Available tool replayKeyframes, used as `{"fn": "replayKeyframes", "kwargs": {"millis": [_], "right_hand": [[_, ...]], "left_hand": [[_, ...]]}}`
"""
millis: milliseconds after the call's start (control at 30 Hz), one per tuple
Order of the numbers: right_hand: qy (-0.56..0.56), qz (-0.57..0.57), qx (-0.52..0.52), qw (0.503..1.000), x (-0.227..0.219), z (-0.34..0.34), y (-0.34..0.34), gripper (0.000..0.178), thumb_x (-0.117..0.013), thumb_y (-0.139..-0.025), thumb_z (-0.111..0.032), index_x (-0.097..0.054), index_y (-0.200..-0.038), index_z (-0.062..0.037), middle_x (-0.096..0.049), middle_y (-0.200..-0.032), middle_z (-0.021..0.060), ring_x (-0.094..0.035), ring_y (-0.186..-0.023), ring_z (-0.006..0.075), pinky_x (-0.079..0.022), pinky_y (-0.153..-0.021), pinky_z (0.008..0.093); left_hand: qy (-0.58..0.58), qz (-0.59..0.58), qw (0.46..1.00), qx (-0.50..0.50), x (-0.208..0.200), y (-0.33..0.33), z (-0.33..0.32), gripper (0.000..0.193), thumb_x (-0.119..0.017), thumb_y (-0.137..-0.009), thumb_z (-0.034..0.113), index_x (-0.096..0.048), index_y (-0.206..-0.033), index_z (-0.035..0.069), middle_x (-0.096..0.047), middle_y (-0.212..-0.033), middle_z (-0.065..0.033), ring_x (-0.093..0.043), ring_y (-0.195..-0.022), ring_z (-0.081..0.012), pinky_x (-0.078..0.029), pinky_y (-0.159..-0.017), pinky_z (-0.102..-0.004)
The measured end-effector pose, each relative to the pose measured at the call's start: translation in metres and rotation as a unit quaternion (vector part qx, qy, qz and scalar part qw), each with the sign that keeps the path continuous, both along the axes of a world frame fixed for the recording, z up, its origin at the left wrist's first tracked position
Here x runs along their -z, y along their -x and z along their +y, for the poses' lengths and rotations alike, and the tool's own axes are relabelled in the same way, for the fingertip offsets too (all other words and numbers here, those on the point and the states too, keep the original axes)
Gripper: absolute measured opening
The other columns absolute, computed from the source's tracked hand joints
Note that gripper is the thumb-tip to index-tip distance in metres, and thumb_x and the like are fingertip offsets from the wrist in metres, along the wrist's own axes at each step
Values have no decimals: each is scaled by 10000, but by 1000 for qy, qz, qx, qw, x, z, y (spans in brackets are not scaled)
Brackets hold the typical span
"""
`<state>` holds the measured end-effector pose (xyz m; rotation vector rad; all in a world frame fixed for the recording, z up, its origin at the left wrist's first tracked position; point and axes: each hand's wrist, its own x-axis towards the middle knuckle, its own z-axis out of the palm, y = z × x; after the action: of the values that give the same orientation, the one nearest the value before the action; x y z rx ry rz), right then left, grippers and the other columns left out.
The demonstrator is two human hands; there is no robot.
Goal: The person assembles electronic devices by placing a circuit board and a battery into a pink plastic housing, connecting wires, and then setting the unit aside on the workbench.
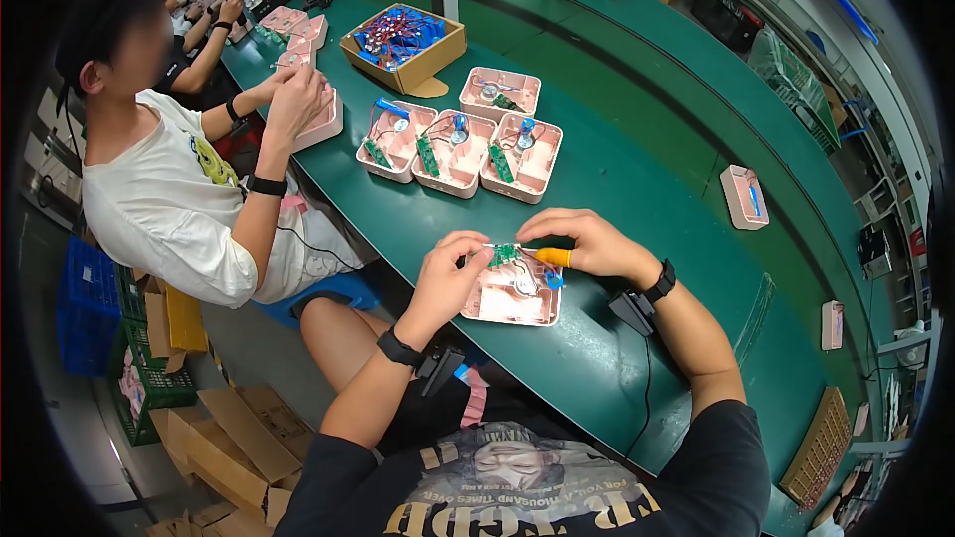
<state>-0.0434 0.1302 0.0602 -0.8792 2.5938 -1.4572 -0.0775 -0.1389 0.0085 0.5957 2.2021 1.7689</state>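
In front of me a pale pink plastic housing (509, 310) lies open on the green bench. A small green circuit board (505, 255) with thin wires is at its far side. My left hand (450, 278) pinches the board's left end between thumb and fingers. From the right, my right hand (589, 244) curls over the board's other end, closed on it, with a yellow finger cot (554, 257) on one digit. A blue part (553, 281) on wires sits in the housing's right side, below that cot. The exact fingertip contact is partly hidden.
Several pink housings (450, 179) with boards and wires stand beyond my hands. Behind them is a cardboard box (426, 70) of blue wired parts. A co-worker (179, 199) sits at left, handling another housing. Single housings (746, 197) and a brown tray (816, 446) lie rightward.
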Motion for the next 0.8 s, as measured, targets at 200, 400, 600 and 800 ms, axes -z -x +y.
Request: {"fn": "replayKeyframes", "kwargs": {"millis": [200, 400, 600, 800], "right_hand": [[-7, 15, 7, 1000, 18, -4, -2, 267, -774, -917, -19, -765, -1183, -31, -753, -1207, 119, -729, -1109, 281, -588, -953, 370], [-22, 35, 23, 999, 16, -11, -1, 274, -809, -899, -50, -762, -1169, -36, -766, -1174, 121, -738, -1091, 281, -596, -939, 371], [1, 36, 24, 999, 22, -7, -4, 330, -832, -881, -49, -750, -1201, -46, -772, -1193, 128, -748, -1097, 282, -603, -929, 366], [61, 49, 62, 995, 36, -14, -2, 312, -852, -865, -52, -762, -1164, -48, -778, -1229, 146, -772, -1047, 289, -621, -888, 363]], "left_hand": [[-23, -3, 999, -27, 18, -6, 3, 161, -750, -942, 145, -767, -918, -13, -752, -1191, -106, -647, -1161, -289, -496, -1003, -372], [-22, 10, 999, -38, 18, -5, 5, 154, -750, -932, 141, -778, -913, -9, -754, -1205, -96, -632, -1167, -288, -488, -1016, -383], [-24, 4, 999, -43, 21, -11, 7, 155, -738, -936, 131, -781, -919, -17, -753, -1205, -89, -614, -1183, -271, -470, -1028, -372], [-21, -6, 999, -46, 18, -6, 9, 169, -706, -957, 113, -775, -939, -40, -749, -1213, -88, -597, -1217, -250, -445, -1046, -356]]}}
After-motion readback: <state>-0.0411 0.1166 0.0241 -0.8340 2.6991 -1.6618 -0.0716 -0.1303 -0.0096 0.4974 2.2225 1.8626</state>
